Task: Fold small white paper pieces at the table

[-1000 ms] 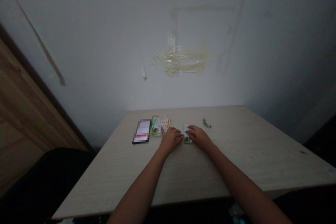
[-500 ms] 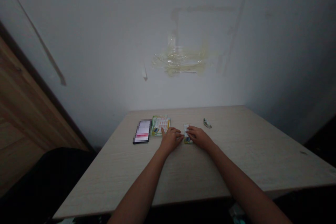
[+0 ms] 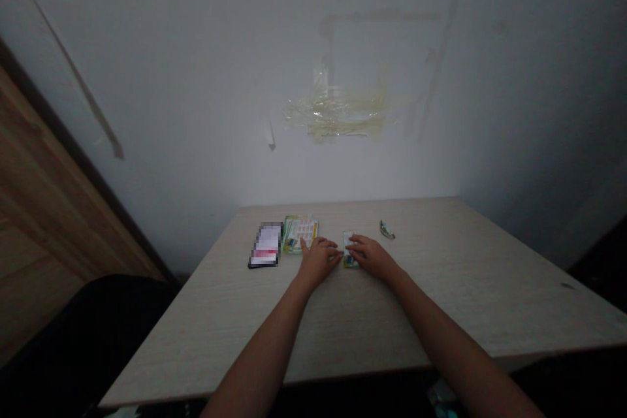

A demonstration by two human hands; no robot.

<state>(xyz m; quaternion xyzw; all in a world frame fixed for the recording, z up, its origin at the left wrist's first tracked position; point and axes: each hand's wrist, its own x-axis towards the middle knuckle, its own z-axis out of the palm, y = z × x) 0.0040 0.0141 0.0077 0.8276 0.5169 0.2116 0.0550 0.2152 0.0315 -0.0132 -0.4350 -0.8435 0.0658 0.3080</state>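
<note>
My left hand [image 3: 319, 261] rests on the table with its fingers stretched towards the left edge of a small folded packet [image 3: 349, 261]. The packet is white with green and blue print, and it lies flat. My right hand [image 3: 373, 256] comes from the right, its fingers over the packet and holding it against the tabletop; the palm hides the packet's right part. Just beyond my left hand lies a larger green and white printed package [image 3: 302, 230]. Whether my left fingertips touch the small packet is hard to make out.
A phone with a blurred screen [image 3: 267, 245] lies left of the printed package. Behind my right hand sits a small crumpled wrapper [image 3: 386, 230]. The pale wooden table [image 3: 465, 287] meets a wall [image 3: 196, 91] with peeling tape [image 3: 337, 117] on it.
</note>
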